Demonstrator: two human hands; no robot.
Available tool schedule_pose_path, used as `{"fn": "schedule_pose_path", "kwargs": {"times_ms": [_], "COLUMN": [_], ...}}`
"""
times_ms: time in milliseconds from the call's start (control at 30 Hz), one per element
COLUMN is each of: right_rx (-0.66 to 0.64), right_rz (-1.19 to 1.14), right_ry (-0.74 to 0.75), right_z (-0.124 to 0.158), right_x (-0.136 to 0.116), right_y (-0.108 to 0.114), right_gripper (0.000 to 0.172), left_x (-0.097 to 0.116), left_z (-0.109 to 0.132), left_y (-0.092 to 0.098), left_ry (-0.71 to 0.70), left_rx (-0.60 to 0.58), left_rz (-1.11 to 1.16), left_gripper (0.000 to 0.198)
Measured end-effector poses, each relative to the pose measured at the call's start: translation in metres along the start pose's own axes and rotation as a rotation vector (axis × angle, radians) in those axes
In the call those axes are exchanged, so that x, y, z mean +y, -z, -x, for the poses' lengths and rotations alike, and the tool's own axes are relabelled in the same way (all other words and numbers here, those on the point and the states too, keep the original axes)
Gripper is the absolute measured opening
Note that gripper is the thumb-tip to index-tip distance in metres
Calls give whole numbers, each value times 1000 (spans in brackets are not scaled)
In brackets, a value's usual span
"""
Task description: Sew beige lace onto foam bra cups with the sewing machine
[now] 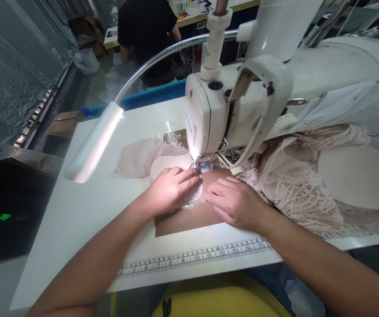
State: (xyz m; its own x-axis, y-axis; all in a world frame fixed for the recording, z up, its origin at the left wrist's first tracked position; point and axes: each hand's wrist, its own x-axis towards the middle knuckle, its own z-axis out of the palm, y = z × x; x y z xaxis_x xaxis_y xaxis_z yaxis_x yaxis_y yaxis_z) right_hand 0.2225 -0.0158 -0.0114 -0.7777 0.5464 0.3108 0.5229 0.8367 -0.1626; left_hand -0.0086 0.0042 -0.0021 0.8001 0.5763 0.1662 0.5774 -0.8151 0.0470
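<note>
My left hand [171,190] lies on pale lace fabric [194,193] just in front of the presser foot [205,167] of a white sewing machine [275,101]. Its fingers are stretched out and pressed flat on the cloth. My right hand [230,200] rests beside it to the right, fingers together and flat on the same fabric, over a brown plate [182,224] set in the table. The fingertips of both hands point toward the needle. More beige lace and a padded cup [357,176] are bunched to the right under the machine arm.
A gooseneck lamp [93,141] reaches over the white table [86,207] from the left. A printed ruler [196,257] runs along the front edge. Another person in a black top [148,35] stands at a bench behind. Cardboard boxes [64,123] lie on the floor at left.
</note>
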Motion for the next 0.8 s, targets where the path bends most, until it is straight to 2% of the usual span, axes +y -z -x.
{"fn": "schedule_pose_path", "kwargs": {"times_ms": [167, 533, 800], "right_rx": [12, 28, 3], "right_rz": [-6, -49, 25], "right_ry": [-9, -31, -125], "right_z": [-1, -3, -6], "right_x": [-1, -1, 0], "right_y": [1, 3, 1], "right_gripper": [18, 21, 28], "left_x": [-2, -4, -9], "left_z": [-6, -6, -8], "left_y": [-2, -2, 2], "left_ry": [18, -1, 18], "left_rx": [-41, -59, -77], "left_rz": [-109, -154, -42], "left_gripper": [36, 40, 40]}}
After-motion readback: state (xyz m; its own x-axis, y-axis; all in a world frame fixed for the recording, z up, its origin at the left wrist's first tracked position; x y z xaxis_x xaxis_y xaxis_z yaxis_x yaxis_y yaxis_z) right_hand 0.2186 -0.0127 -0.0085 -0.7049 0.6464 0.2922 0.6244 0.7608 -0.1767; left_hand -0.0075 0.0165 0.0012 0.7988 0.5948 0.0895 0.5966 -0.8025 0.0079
